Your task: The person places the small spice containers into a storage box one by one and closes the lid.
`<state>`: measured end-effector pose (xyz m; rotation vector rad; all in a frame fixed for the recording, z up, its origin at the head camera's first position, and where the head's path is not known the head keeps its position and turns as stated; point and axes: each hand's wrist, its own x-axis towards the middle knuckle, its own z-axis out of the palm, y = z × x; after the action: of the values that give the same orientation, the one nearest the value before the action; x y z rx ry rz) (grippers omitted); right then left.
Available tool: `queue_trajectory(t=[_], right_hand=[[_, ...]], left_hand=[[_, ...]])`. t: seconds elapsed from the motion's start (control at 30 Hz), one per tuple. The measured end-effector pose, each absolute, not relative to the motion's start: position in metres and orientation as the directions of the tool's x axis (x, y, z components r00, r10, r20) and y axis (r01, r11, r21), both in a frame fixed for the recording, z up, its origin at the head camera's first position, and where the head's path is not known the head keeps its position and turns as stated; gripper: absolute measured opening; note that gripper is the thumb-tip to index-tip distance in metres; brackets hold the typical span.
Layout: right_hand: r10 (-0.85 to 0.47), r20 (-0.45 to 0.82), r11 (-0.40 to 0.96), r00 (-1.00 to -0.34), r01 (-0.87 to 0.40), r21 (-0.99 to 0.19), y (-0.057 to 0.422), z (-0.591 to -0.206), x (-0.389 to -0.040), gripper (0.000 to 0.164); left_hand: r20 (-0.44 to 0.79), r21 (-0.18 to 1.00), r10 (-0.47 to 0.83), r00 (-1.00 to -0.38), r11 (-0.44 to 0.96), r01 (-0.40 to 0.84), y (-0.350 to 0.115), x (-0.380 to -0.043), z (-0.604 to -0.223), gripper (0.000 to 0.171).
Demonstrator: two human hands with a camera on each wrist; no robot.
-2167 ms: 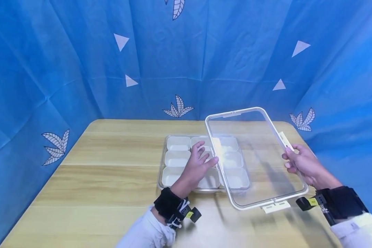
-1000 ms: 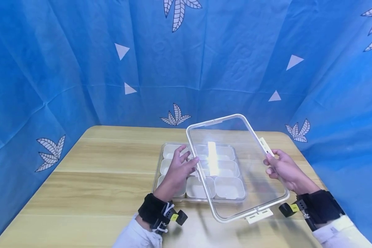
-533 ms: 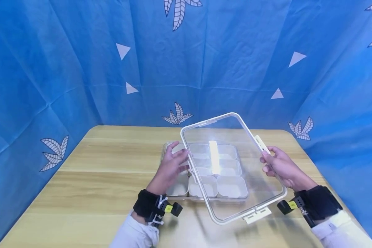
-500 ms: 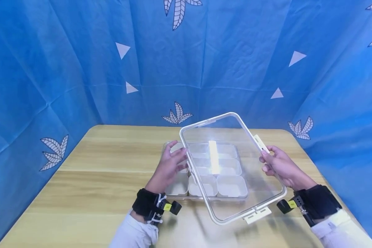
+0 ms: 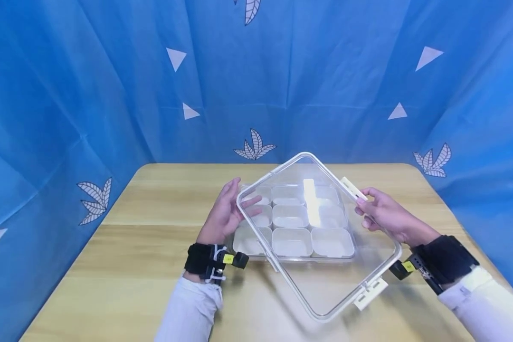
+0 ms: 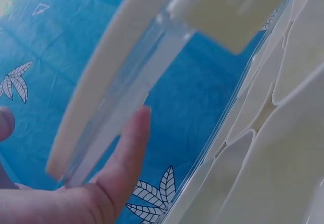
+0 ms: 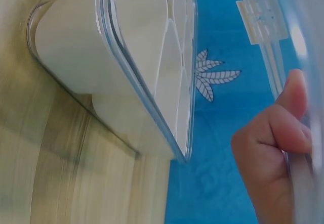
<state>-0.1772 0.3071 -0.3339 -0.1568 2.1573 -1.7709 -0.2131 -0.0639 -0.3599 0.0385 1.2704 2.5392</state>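
A clear rectangular lid [image 5: 342,275] with a white rim and clip latches is held tilted and turned cornerwise above a clear box [image 5: 299,259]. My right hand [image 5: 386,216] pinches its right edge near one latch [image 5: 353,189], thumb on top and fingers curled below. At the lid's left corner my left hand [image 5: 224,216] has its fingers spread, some showing through the clear panel. In the left wrist view a straight finger [image 6: 129,148] lies against the lid's rim [image 6: 109,67]. White cups [image 5: 290,216] sit in rows inside the box, seen largely through the lid.
Beneath the box is a light wooden table [image 5: 145,266]. A blue curtain [image 5: 222,71] with leaf and triangle prints encloses its back and sides. Both wrists carry black bands with small cameras [image 5: 240,260].
The lid has shifted left over the box and rotated so one corner points toward me. My left hand has slid left along its rim, its fingers more spread. My right hand keeps its hold.
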Motion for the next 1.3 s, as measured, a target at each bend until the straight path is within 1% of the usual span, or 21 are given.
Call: queue_trajectory(t=[0.1,0.2,0.3,0.4,0.53,0.67,0.83,0.93,1.03,1.17,1.23,1.3], right_hand=[[-0.315,-0.188,0.216,-0.930,0.123,-0.969,0.303,-0.331,-0.182,0.029],[-0.313,-0.198,0.217,-0.929,0.133,-0.967,0.301,-0.329,-0.185,0.027],[-0.317,-0.210,0.212,-0.925,0.147,-0.966,0.300,-0.332,-0.183,0.027],[-0.327,-0.210,0.212,-0.922,0.145,-0.966,0.301,-0.333,-0.182,0.026],[-0.326,-0.203,0.219,-0.923,0.135,-0.966,0.302,-0.332,-0.181,0.026],[-0.319,-0.194,0.228,-0.928,0.124,-0.966,0.301,-0.329,-0.183,0.031],[-0.320,-0.187,0.253,-0.929,0.107,-0.962,0.302,-0.324,-0.187,0.043],[-0.334,-0.168,0.298,-0.927,0.065,-0.952,0.305,-0.324,-0.188,0.047],[-0.343,-0.142,0.370,-0.928,0.006,-0.929,0.311,-0.324,-0.188,0.050],[-0.302,-0.118,0.445,-0.946,-0.030,-0.895,0.322,-0.326,-0.184,0.054],[-0.271,-0.101,0.452,-0.957,-0.034,-0.891,0.328,-0.330,-0.181,0.056],[-0.239,-0.084,0.422,-0.967,-0.026,-0.906,0.333,-0.336,-0.178,0.056]], left_hand=[[-0.086,0.813,0.314,-0.946,-0.527,-0.249,-0.066,-0.217,-0.356,0.043],[-0.092,0.833,0.322,-0.942,-0.494,-0.251,-0.067,-0.217,-0.356,0.047],[-0.121,0.854,0.296,-0.948,-0.455,-0.251,-0.066,-0.214,-0.359,0.046],[-0.130,0.865,0.274,-0.953,-0.439,-0.244,-0.063,-0.211,-0.362,0.045],[-0.127,0.874,0.254,-0.959,-0.429,-0.229,-0.061,-0.211,-0.364,0.040],[-0.115,0.868,0.237,-0.965,-0.448,-0.214,-0.060,-0.212,-0.364,0.037],[-0.101,0.858,0.223,-0.970,-0.474,-0.198,-0.062,-0.212,-0.364,0.037],[-0.095,0.855,0.218,-0.971,-0.482,-0.192,-0.063,-0.211,-0.365,0.038],[-0.089,0.850,0.209,-0.974,-0.494,-0.184,-0.065,-0.210,-0.365,0.038],[-0.086,0.829,0.169,-0.982,-0.535,-0.165,-0.068,-0.210,-0.365,0.037],[-0.083,0.820,0.146,-0.986,-0.552,-0.150,-0.070,-0.209,-0.365,0.038],[-0.078,0.818,0.126,-0.989,-0.559,-0.135,-0.071,-0.209,-0.365,0.039]])
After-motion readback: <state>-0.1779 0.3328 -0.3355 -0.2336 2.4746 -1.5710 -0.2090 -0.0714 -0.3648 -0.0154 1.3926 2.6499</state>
